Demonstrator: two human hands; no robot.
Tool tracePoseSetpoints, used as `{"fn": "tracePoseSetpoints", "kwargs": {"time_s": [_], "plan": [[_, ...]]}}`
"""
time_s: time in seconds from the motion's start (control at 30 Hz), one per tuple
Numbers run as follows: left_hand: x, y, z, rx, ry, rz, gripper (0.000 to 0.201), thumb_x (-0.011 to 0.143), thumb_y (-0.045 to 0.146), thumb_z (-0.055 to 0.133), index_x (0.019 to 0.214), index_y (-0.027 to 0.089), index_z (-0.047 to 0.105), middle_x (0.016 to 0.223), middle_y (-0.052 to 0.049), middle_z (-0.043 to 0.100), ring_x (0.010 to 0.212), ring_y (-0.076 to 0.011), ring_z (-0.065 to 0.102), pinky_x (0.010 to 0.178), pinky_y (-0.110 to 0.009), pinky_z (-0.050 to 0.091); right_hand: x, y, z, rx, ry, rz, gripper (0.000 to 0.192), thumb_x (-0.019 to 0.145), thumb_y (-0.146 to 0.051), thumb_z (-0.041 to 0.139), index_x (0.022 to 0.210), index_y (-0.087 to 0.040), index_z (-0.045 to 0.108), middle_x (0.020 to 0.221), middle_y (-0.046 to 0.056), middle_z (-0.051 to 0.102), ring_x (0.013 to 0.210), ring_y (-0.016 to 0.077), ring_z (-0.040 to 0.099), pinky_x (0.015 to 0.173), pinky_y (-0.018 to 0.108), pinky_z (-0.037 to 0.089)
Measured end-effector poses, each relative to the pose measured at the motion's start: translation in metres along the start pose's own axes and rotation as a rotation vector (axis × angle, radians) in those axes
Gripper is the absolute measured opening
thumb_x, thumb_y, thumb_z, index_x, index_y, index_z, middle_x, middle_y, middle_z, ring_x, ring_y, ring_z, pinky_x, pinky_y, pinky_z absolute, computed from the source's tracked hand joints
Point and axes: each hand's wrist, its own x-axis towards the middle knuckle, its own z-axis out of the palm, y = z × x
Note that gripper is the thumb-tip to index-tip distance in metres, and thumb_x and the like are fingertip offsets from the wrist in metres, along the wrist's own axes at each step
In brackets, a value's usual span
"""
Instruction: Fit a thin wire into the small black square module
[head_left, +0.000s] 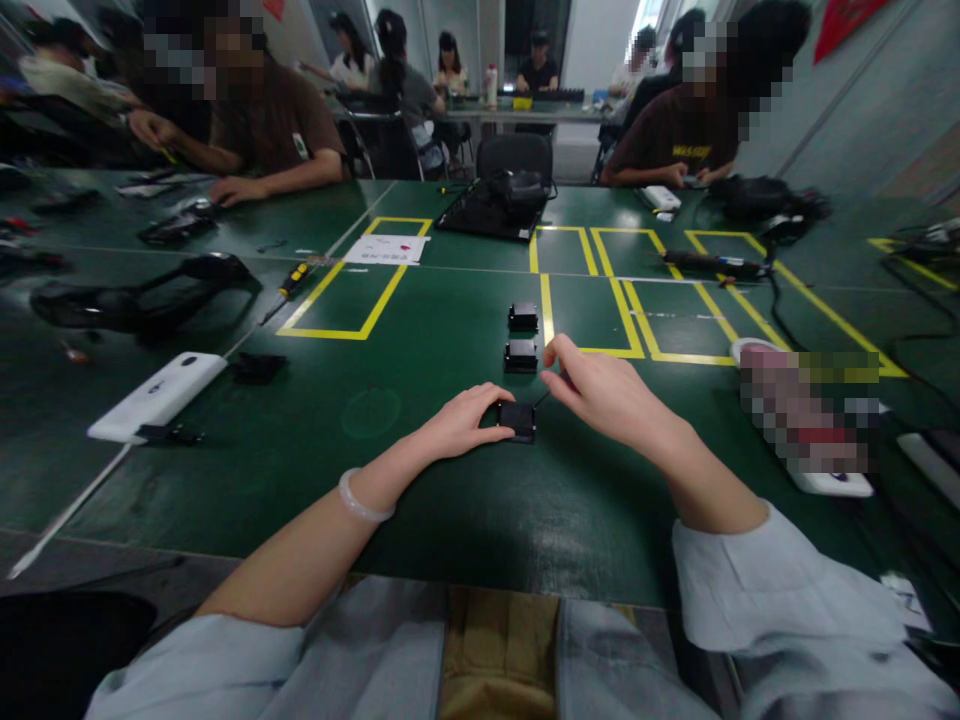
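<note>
A small black square part (517,419) lies on the green table (420,480) just in front of me. My left hand (461,422) rests on the table with its fingertips pressed against the part's left side, holding it in place. My right hand (600,392) hovers at the part's upper right, fingers pinched on a thin dark tool whose tip points down at the part. Two more black parts (520,355) (523,317) sit in a row beyond it.
A white device (157,396) lies at the left, a screwdriver (294,280) and a black headset (142,300) behind it. Yellow tape boxes (360,330) mark the table. A black tray (495,210) stands at the back. A blurred object sits right. Other people sit around.
</note>
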Motion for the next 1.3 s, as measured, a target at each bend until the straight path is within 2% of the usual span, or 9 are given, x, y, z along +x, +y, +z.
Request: {"fn": "tracePoseSetpoints", "kwargs": {"time_s": [0.1,0.23,0.47,0.9,1.13,1.3], "plan": [[0.0002,-0.0006,0.0008,0.005,0.001,-0.003,0.039,0.087,0.046,0.061,0.117,0.021,0.056,0.109,-0.007,0.060,0.101,-0.0249,0.058,0.087,-0.036,0.045,0.0008,0.0001,0.0007,-0.029,-0.007,0.009,0.026,0.097,-0.041,0.034,0.104,-0.021,0.049,0.078,0.003,0.065,0.065,0.0167,0.057,0.055,0.026,0.025],[0.0004,0.0001,0.0003,0.010,-0.008,-0.006,0.039,0.088,0.046,0.061,0.117,0.021,0.056,0.109,-0.008,0.060,0.100,-0.0248,0.058,0.086,-0.036,0.045,0.0015,0.0021,0.0017,-0.073,-0.009,-0.005,0.023,0.097,-0.034,0.033,0.105,-0.020,0.049,0.076,0.004,0.065,0.063,0.0169,0.057,0.054,0.026,0.024],[0.0000,0.0008,-0.0008,0.008,-0.011,-0.004,0.038,0.088,0.044,0.061,0.117,0.021,0.055,0.108,-0.007,0.060,0.100,-0.0245,0.058,0.085,-0.035,0.045,0.0002,0.0024,0.0000,-0.005,-0.014,-0.013,0.022,0.092,-0.027,0.036,0.111,-0.020,0.046,0.078,0.003,0.065,0.061,0.0150,0.054,0.055,0.026,0.025],[-0.0002,0.0008,-0.0009,0.005,-0.006,0.001,0.037,0.088,0.043,0.062,0.115,0.020,0.056,0.108,-0.007,0.060,0.100,-0.0246,0.058,0.085,-0.034,0.045,-0.0010,0.0028,-0.0026,0.021,-0.035,-0.029,0.023,0.091,-0.027,0.039,0.111,-0.020,0.045,0.086,0.004,0.065,0.063,0.0149,0.054,0.056,0.027,0.027],[-0.0001,0.0009,-0.0008,0.021,-0.020,-0.005,0.038,0.088,0.045,0.060,0.116,0.020,0.055,0.109,-0.008,0.060,0.101,-0.0248,0.058,0.087,-0.035,0.045,0.0010,0.0007,0.0007,-0.022,-0.021,0.014,0.025,0.096,-0.040,0.037,0.105,-0.021,0.049,0.077,0.003,0.065,0.065,0.0165,0.057,0.056,0.026,0.026],[-0.0002,0.0025,-0.0014,0.015,-0.026,-0.004,0.037,0.089,0.045,0.060,0.117,0.020,0.055,0.109,-0.007,0.060,0.101,-0.0246,0.058,0.088,-0.035,0.045,0.0019,0.0034,0.0014,-0.067,-0.031,0.001,0.020,0.096,-0.033,0.037,0.104,-0.021,0.051,0.074,0.003,0.064,0.063,0.0168,0.056,0.055,0.026,0.025]]}}
